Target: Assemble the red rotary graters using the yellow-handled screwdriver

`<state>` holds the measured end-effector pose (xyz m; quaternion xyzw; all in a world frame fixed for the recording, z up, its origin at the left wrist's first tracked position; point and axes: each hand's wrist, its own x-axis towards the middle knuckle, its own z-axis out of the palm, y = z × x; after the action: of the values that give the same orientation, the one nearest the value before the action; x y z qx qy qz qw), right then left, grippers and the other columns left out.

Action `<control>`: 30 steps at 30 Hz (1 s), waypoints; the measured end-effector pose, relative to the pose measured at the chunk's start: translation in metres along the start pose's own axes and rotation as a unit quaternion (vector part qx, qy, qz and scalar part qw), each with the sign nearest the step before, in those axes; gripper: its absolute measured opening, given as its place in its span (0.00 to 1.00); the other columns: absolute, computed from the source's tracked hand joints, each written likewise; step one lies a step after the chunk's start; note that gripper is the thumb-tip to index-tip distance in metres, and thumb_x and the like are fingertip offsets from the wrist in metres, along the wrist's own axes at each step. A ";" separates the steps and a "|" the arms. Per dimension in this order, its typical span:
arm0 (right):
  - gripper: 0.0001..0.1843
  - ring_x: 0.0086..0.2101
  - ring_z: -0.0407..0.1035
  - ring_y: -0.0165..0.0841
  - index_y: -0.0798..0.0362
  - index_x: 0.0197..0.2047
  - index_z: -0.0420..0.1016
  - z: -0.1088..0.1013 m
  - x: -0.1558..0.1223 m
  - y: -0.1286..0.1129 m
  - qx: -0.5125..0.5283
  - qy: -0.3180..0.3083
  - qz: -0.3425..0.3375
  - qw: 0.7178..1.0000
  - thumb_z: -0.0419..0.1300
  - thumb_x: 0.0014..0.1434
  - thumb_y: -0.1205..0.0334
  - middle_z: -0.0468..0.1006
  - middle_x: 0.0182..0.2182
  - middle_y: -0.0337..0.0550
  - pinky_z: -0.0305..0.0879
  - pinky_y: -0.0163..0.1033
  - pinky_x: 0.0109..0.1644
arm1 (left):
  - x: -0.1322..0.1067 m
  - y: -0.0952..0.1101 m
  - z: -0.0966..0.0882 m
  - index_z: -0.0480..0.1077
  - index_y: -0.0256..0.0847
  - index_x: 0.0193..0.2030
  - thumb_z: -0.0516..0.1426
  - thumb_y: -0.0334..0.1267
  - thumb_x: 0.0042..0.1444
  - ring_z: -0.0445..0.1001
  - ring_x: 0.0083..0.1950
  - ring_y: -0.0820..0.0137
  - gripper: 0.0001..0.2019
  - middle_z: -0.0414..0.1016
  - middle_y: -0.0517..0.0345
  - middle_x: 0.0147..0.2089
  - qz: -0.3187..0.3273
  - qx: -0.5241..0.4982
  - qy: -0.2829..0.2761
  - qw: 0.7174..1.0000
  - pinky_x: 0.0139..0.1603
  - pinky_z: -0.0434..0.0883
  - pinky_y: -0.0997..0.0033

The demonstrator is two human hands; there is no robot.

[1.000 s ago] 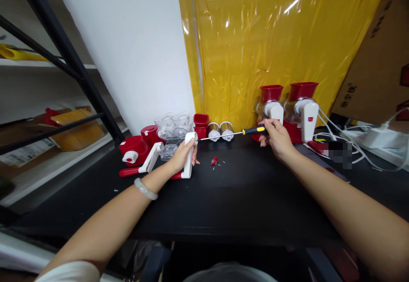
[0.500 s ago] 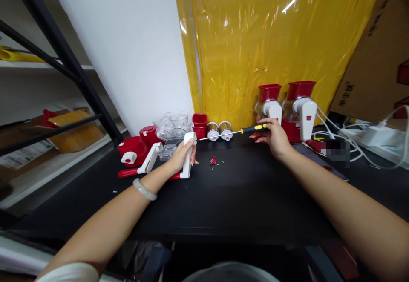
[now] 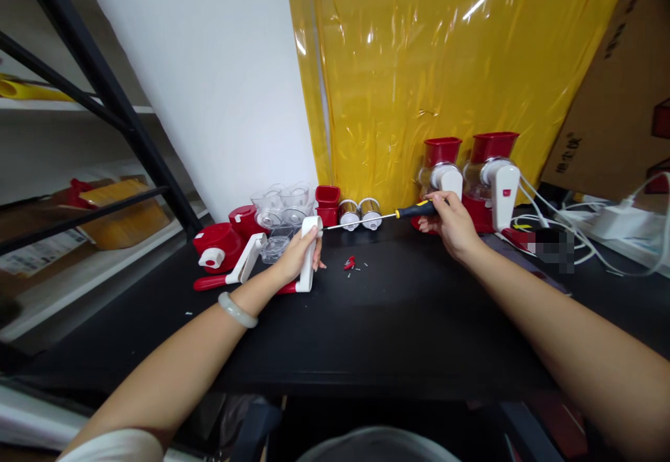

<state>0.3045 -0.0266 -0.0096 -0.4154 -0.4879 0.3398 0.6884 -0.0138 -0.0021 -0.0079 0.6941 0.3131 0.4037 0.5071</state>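
My left hand [image 3: 297, 255] is wrapped round a white upright stand part [image 3: 308, 252] with a red base, held on the black table [image 3: 366, 329]. My right hand [image 3: 453, 225] grips the black and yellow handle of a screwdriver [image 3: 387, 216]. Its long shaft lies level and its tip meets the top of the white part. A small red piece and a few tiny screws [image 3: 352, 264] lie on the table just right of my left hand.
Red and white grinder parts [image 3: 222, 249], clear cups [image 3: 283, 207], a red cup [image 3: 328, 202] and two metal drums [image 3: 359, 213] stand at the back left. Two assembled red and white grinders [image 3: 484, 179] stand by the yellow sheet. White cables [image 3: 591, 235] lie at right. A black shelf frame [image 3: 105, 92] rises at left.
Almost nothing has moved. My right hand shifted slightly on the screwdriver handle while the tip stayed at the white part; my left hand kept its hold.
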 end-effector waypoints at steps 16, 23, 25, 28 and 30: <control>0.12 0.30 0.75 0.35 0.48 0.40 0.66 -0.002 0.002 0.009 0.075 0.010 -0.004 0.997 0.55 0.55 0.52 0.76 0.34 0.40 0.71 0.36 0.23 | 0.001 -0.003 0.001 0.59 0.42 0.27 0.56 0.66 0.54 0.63 0.15 0.75 0.27 0.62 0.68 0.16 0.000 -0.008 0.004 1.000 0.24 0.75 0.68; 0.13 0.30 0.75 0.34 0.48 0.41 0.68 -0.004 0.005 0.013 0.093 0.006 0.003 0.996 0.55 0.51 0.57 0.74 0.31 0.38 0.70 0.34 0.22 | 0.003 -0.011 -0.001 0.59 0.42 0.30 0.58 0.65 0.52 0.62 0.14 0.76 0.26 0.63 0.69 0.17 -0.014 -0.023 0.015 1.000 0.25 0.76 0.67; 0.13 0.29 0.75 0.34 0.49 0.41 0.67 -0.002 0.004 0.013 0.107 0.020 0.025 0.994 0.54 0.51 0.59 0.74 0.30 0.38 0.69 0.34 0.22 | 0.005 -0.014 0.000 0.59 0.42 0.32 0.58 0.65 0.52 0.62 0.14 0.75 0.26 0.63 0.70 0.17 -0.021 -0.028 0.028 0.999 0.24 0.75 0.67; 0.12 0.28 0.75 0.34 0.49 0.41 0.67 0.003 0.002 0.012 0.127 0.045 0.073 0.988 0.51 0.52 0.62 0.76 0.29 0.37 0.67 0.33 0.23 | 0.010 -0.016 0.001 0.59 0.43 0.32 0.58 0.65 0.52 0.62 0.14 0.75 0.26 0.63 0.69 0.17 -0.028 -0.026 0.043 0.998 0.24 0.76 0.67; 0.11 0.27 0.75 0.34 0.49 0.41 0.67 0.008 0.003 0.011 0.140 0.061 0.106 0.983 0.50 0.54 0.63 0.76 0.28 0.37 0.66 0.33 0.23 | 0.016 -0.014 0.001 0.59 0.43 0.31 0.57 0.66 0.52 0.62 0.15 0.75 0.26 0.63 0.68 0.17 -0.036 -0.026 0.052 0.998 0.25 0.76 0.65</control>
<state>0.2973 -0.0174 -0.0165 -0.3841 -0.3456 0.4497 0.7285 -0.0057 0.0149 -0.0174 0.6472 0.3527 0.4288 0.5225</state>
